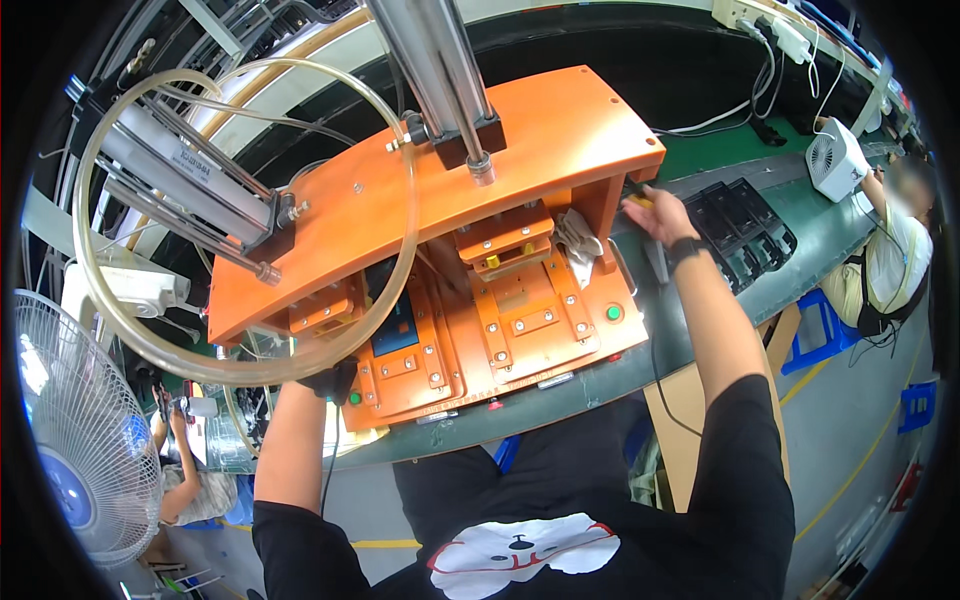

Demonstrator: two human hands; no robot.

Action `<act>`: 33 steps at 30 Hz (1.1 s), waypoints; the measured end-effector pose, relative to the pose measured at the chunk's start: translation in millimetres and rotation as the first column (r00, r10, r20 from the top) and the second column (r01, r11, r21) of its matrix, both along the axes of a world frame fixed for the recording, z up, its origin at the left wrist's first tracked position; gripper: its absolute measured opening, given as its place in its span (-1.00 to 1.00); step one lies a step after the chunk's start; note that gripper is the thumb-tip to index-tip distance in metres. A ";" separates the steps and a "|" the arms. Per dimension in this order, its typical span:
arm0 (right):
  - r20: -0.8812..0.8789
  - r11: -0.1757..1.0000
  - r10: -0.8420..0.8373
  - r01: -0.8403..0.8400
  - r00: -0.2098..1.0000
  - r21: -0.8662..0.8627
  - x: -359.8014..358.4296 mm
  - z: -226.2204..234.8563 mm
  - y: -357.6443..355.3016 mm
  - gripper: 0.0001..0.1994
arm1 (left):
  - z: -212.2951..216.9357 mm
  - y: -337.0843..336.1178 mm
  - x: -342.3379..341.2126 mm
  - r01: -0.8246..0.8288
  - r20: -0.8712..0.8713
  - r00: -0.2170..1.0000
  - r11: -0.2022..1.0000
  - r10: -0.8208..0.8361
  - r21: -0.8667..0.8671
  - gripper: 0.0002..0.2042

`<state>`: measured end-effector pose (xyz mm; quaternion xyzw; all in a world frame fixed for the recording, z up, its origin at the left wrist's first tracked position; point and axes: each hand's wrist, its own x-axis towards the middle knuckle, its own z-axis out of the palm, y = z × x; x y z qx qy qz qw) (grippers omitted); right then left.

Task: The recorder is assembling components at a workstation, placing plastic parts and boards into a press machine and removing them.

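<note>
The long orange metal press (545, 135) runs 8-to-2 o'clock. The slotted black plastic tray (745, 222) lies near 3 o'clock from the nearer right hand (660, 216), half curled beside the press, hold unclear. The left hand (322, 361), at 7 o'clock, is mostly hidden: state indeterminable.

Single view: head-worn fisheye, above and behind the hands (662, 216), looking down and forward over the table (826, 228); close, wide, rim bends edges.
</note>
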<state>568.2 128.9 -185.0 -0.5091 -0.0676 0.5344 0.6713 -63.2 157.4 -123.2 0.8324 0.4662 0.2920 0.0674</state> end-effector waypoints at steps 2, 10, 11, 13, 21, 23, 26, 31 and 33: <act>0.427 0.956 0.264 -0.175 0.865 -0.237 -12.2 32.7 13.2 -0.57 | 14.6 7.7 11.3 -0.036 -0.110 0.993 0.997 0.042 0.063 -0.71; 0.727 0.807 0.563 0.452 -0.395 -0.379 5.3 60.5 -114.7 -0.34 | 46.8 5.7 4.8 0.015 -0.441 0.891 0.964 0.108 0.267 -0.72; 0.640 0.733 0.653 0.552 -0.405 -0.398 3.2 60.4 -138.2 -0.32 | 49.2 1.9 6.7 0.047 -0.468 0.879 0.957 0.096 0.285 -0.72; 0.527 0.617 0.771 0.625 -0.359 -0.477 4.1 46.8 -173.3 -0.28 | 52.0 -14.9 16.7 0.126 -0.512 0.857 0.938 0.061 0.323 -0.72; 0.839 0.886 0.409 0.377 -0.358 -0.271 -1.9 10.4 -232.3 -0.65 | 92.7 -155.7 24.0 0.082 0.080 0.994 0.986 -0.071 -0.145 -0.63; 0.892 0.882 0.381 0.193 0.244 -0.429 -24.0 49.9 -250.7 -0.67 | 87.0 -182.7 15.3 0.069 0.201 0.979 0.982 -0.033 -0.178 -0.65; 0.566 0.975 -0.177 0.220 0.805 -0.009 -51.2 51.8 -295.2 -0.69 | 82.2 -212.4 7.7 0.067 0.303 0.953 0.974 0.002 -0.217 -0.68; -0.204 0.847 0.189 -0.054 0.961 0.529 -155.6 83.4 -375.5 -0.38 | 74.2 -252.4 22.4 0.317 0.355 0.899 0.940 -0.256 -0.126 -0.58; -0.123 0.785 0.464 -0.343 0.877 0.516 -215.0 113.9 -376.6 -0.14 | 75.8 -266.0 48.5 0.537 0.334 0.817 0.832 -0.470 -0.141 -0.41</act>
